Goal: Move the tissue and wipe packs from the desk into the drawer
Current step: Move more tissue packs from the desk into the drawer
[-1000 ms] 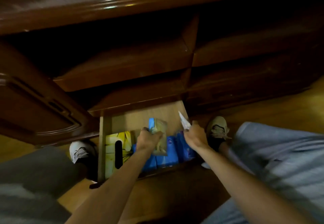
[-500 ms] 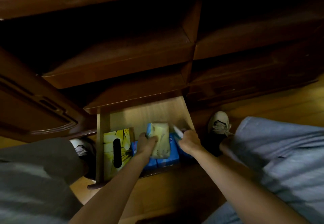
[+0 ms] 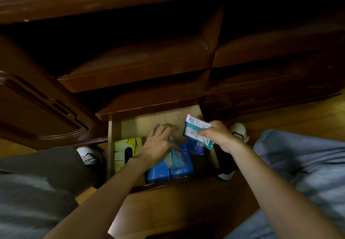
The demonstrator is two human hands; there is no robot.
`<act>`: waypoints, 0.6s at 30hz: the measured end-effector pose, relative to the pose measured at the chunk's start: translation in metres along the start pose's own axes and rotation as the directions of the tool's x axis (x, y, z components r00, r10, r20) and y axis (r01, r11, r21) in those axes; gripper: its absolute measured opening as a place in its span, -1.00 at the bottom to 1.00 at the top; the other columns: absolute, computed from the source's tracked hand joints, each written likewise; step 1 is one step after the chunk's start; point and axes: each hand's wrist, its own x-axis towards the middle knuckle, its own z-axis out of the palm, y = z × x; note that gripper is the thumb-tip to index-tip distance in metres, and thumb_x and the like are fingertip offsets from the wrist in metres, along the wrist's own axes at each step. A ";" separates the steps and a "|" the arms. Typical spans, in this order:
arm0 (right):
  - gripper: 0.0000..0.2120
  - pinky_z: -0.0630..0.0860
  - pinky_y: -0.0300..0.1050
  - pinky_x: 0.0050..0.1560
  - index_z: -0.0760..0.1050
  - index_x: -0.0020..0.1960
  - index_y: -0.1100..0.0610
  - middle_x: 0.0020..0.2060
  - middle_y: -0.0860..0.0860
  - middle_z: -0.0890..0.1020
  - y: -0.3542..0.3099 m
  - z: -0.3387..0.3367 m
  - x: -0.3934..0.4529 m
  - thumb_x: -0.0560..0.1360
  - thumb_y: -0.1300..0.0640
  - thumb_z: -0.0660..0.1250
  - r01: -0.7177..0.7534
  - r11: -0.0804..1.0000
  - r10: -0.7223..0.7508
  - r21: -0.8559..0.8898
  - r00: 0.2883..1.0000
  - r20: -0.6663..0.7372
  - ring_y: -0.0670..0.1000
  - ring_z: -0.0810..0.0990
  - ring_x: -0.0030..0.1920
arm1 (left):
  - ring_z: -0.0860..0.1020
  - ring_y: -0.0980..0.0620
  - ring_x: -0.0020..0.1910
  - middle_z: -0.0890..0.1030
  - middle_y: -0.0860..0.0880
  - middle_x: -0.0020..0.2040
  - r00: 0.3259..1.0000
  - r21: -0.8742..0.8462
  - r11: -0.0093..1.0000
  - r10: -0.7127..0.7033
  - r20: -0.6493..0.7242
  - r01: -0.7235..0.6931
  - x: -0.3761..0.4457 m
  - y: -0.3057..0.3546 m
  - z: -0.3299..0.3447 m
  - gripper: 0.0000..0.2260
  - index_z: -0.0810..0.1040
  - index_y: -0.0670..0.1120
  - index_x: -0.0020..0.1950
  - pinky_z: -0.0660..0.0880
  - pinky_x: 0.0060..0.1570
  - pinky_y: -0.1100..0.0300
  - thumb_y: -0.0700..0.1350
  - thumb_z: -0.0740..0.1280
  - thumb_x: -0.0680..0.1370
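The bottom drawer (image 3: 114, 132) of the dark wooden desk stands pulled out. Inside it lie a yellow tissue box (image 3: 123, 152) at the left, blue tissue packs (image 3: 160, 171) in the middle and another blue pack (image 3: 196, 147) to the right. My left hand (image 3: 158, 143) reaches into the drawer and rests on a pale green-blue pack (image 3: 174, 159) that lies on the blue packs; its fingers spread over the pack. My right hand (image 3: 216, 136) grips a teal and white wipe pack (image 3: 196, 131) above the drawer's right side.
Closed drawers (image 3: 138, 66) stack above the open one, with a curved desk panel (image 3: 37, 108) at the left. My knees (image 3: 298, 164) and shoes (image 3: 239, 132) flank the drawer on a wooden floor (image 3: 298, 113).
The pale pack went from upright in my left hand to lying on the blue packs. My right hand lifted and turned the wipe pack so its face shows.
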 end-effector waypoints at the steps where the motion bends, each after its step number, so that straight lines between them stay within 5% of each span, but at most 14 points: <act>1: -0.77 0.67 -0.04 -0.27 0.63 0.12 0.22 -0.16 0.12 0.73 0.001 0.001 -0.002 0.46 0.30 0.44 -0.038 0.998 0.037 0.048 0.999 0.029 0.08 0.74 -0.21 | 0.12 -0.18 0.56 0.25 -0.04 0.53 1.000 -0.029 0.999 -0.028 0.008 0.028 0.000 0.002 0.003 -0.75 0.68 0.19 0.10 0.17 0.46 -0.28 -0.09 0.48 0.47; 5: -0.75 0.65 0.02 -0.14 0.57 0.14 0.24 -0.07 0.22 0.72 0.006 0.018 -0.010 0.47 0.36 0.40 -0.192 0.966 0.166 0.175 0.974 0.152 0.18 0.73 -0.10 | -0.05 -0.03 0.62 0.00 -0.01 0.64 0.975 -0.356 0.910 -0.221 0.017 0.212 -0.019 0.009 0.030 -0.70 0.70 0.02 0.14 0.24 0.48 0.09 -0.31 0.37 0.54; 7: -0.81 0.60 0.01 -0.03 0.58 0.07 0.15 -0.08 0.15 0.71 0.008 0.030 -0.012 0.48 0.31 0.39 -0.256 0.956 0.224 0.147 0.953 0.203 0.12 0.70 -0.07 | 0.06 -0.05 0.60 0.11 -0.04 0.60 0.936 -0.484 0.817 -0.352 0.013 0.314 -0.029 0.014 0.042 -0.66 0.65 -0.09 0.25 0.22 0.46 0.27 -0.38 0.32 0.55; 9: -0.91 0.56 -0.02 -0.04 0.54 -0.03 0.03 -0.14 0.05 0.68 0.010 0.042 -0.011 0.52 0.20 0.38 -0.329 0.935 0.292 0.131 0.925 0.243 0.03 0.66 -0.11 | 0.18 -0.06 0.56 0.28 -0.01 0.47 0.855 -0.696 0.589 -0.513 0.070 0.411 -0.031 0.021 0.046 -0.58 0.57 -0.10 0.28 0.27 0.35 0.47 -0.47 0.28 0.52; 12: -0.98 0.50 0.01 -0.12 0.53 -0.03 0.01 -0.15 0.04 0.67 0.016 0.059 -0.008 0.57 0.11 0.34 -0.405 0.868 0.329 0.289 0.903 0.278 0.07 0.65 -0.08 | 0.56 -0.18 0.23 0.52 -0.14 0.27 0.575 -0.929 -0.168 -0.745 0.339 0.329 -0.024 0.028 0.038 -0.62 0.39 -0.01 0.22 0.64 0.02 0.08 -0.44 0.26 0.57; 13: -0.97 0.51 0.04 -0.10 0.54 0.01 0.05 -0.14 0.06 0.66 0.020 0.064 -0.007 0.58 0.12 0.33 -0.411 0.845 0.332 0.342 0.905 0.266 0.12 0.65 -0.03 | 0.61 -0.17 0.14 0.53 -0.15 0.22 0.504 -0.909 -0.304 -0.759 0.412 0.284 -0.025 0.028 0.040 -0.61 0.34 0.02 0.28 0.65 -0.01 -0.08 -0.38 0.28 0.59; 15: -0.85 0.53 -0.08 -0.24 0.53 0.13 0.10 -0.14 0.08 0.65 0.028 0.069 -0.001 0.58 0.14 0.33 -0.343 0.860 0.314 0.377 0.939 0.136 0.12 0.65 -0.12 | 0.62 -0.18 0.13 0.56 -0.12 0.21 0.471 -0.878 -0.390 -0.741 0.479 0.278 -0.029 0.027 0.046 -0.52 0.28 0.08 0.41 0.60 0.06 -0.28 -0.28 0.34 0.59; 18: -0.71 0.49 -0.20 -0.38 0.55 0.26 0.13 -0.06 0.10 0.67 0.039 0.064 0.009 0.56 0.10 0.36 -0.193 0.942 0.227 0.275 0.969 -0.100 0.06 0.64 -0.22 | 0.64 -0.21 0.11 0.61 -0.18 0.22 0.437 -0.845 -0.430 -0.724 0.533 0.318 -0.029 0.027 0.051 -0.54 0.39 -0.06 0.39 0.58 0.08 -0.33 -0.24 0.43 0.54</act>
